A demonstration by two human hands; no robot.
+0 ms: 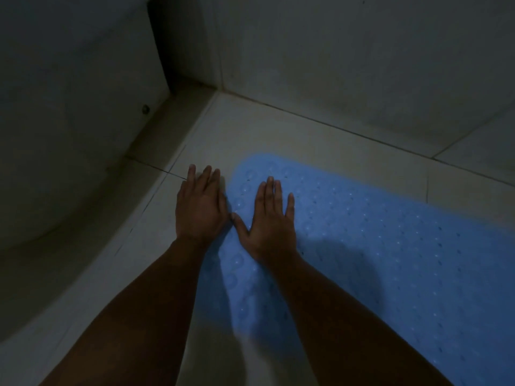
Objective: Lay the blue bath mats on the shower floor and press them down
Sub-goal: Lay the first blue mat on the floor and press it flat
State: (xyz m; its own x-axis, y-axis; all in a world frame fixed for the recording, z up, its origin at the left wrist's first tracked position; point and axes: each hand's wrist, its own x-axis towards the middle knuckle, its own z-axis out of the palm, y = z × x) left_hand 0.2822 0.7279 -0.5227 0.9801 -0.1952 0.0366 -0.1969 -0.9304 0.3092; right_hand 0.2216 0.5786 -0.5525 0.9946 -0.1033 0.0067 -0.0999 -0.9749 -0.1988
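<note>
A: Two hands, both flat with fingers straight. The right hand (271, 218) lies palm down in the middle of the frame on the blue rubbery bath mat with rows of small holes (390, 246), fingers spread and the thumb stretched out toward the left.

B: And the left hand (201, 207)?

A: Just left of it, also palm down, fingers close together. Most of it rests on the pale tiled shower floor (292, 135); its right edge meets the mat's left edge, near the right thumb tip. Neither hand grips anything.

B: Where does the mat sit?

A: Flat on the floor, running from the centre of the frame down to the lower right corner. Its rounded end points toward the upper middle, short of the wall (362, 51). Both forearms come up from the bottom edge, casting shadow over the mat's lower part.

B: Anything further out?

A: A curved pale raised rim (69, 288) sweeps along the left side, and the dim light hides finer detail.
</note>
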